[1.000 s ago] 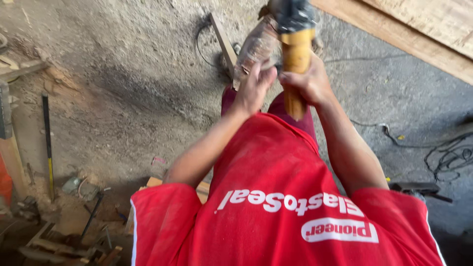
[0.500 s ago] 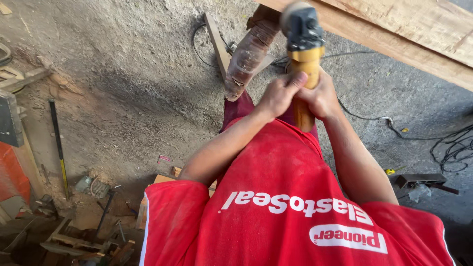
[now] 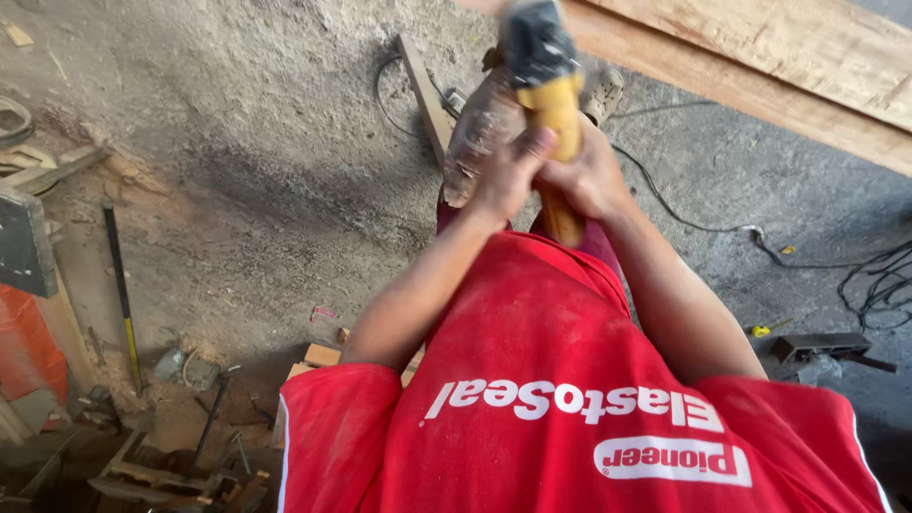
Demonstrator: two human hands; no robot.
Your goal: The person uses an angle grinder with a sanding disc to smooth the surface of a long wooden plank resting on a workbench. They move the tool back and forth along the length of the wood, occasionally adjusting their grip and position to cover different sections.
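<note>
**Both hands clasped on a yellow power tool**

Both arms reach forward and down from a red shirt (image 3: 570,380), elbows bent outward and forearms converging in front of the body. The left hand (image 3: 503,176) and the right hand (image 3: 589,176) meet around the yellow power tool (image 3: 554,114), fingers curled tight round its yellow body. The left hand's fingers wrap across the front of the handle, touching the right hand, whose knuckles face outward on the other side. The tool stands nearly upright in the grip, its dark head (image 3: 535,38) uppermost and blurred, its lower end pointing back toward the shirt.

Just beside the left hand hangs a clear plastic bottle (image 3: 480,133); how it is held I cannot tell. A wooden plank (image 3: 779,66) runs diagonally across the upper right. On the dusty concrete floor (image 3: 237,142) lie a black cable (image 3: 684,218), a narrow wooden strip (image 3: 423,90) and, at far left, a long dark bar (image 3: 119,285).
</note>
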